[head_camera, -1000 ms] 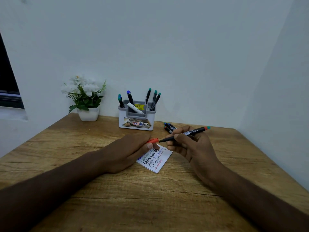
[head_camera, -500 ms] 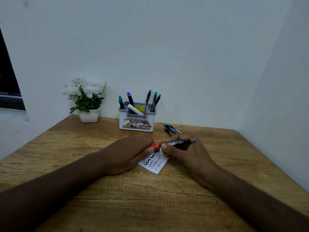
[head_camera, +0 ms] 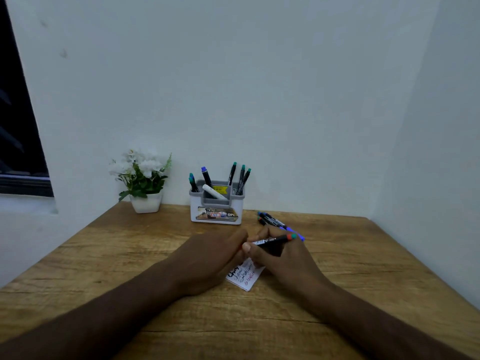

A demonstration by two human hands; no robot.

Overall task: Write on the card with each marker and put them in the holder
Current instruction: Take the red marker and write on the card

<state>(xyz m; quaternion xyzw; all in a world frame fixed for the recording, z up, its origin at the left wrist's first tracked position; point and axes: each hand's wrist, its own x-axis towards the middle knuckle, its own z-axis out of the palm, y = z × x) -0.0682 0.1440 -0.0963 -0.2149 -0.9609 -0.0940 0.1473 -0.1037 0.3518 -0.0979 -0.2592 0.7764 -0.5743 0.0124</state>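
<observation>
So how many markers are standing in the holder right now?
6 visible: two in the left slot, one blue-tipped marker beside them, and three in the right slot of the holder. A white stick lies in the middle; more could be hidden.

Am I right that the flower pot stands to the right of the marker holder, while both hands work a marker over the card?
Not quite. In the head view the flower pot stands left of the marker holder, not right. The rest holds: both hands, left hand and right hand, work a marker over the card.
</observation>
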